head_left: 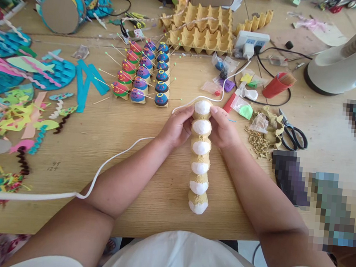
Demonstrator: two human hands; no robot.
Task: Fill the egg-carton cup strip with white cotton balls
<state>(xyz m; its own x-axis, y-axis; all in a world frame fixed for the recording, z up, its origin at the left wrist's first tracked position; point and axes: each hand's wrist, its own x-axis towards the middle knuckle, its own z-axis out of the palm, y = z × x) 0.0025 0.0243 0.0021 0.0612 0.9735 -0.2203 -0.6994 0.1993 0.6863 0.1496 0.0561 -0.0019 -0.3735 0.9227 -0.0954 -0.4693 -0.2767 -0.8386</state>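
Observation:
A strip of egg carton with several bumps capped in white lies lengthwise in front of me, its near end close to the table's front edge. My left hand grips its far end from the left, thumb and fingers closed on the side. From the right, my right hand holds the same end, thumb near the farthest white cap. Beyond my left hand stand three rows of painted bumps with faces and pin-like antennae: a red-green row, a purple row and a blue row.
A white cable crosses the table under my left arm. Black scissors, clay packets, a red cup and a power strip are to the right. Paper scraps cover the left; yellow egg cartons lie at the back.

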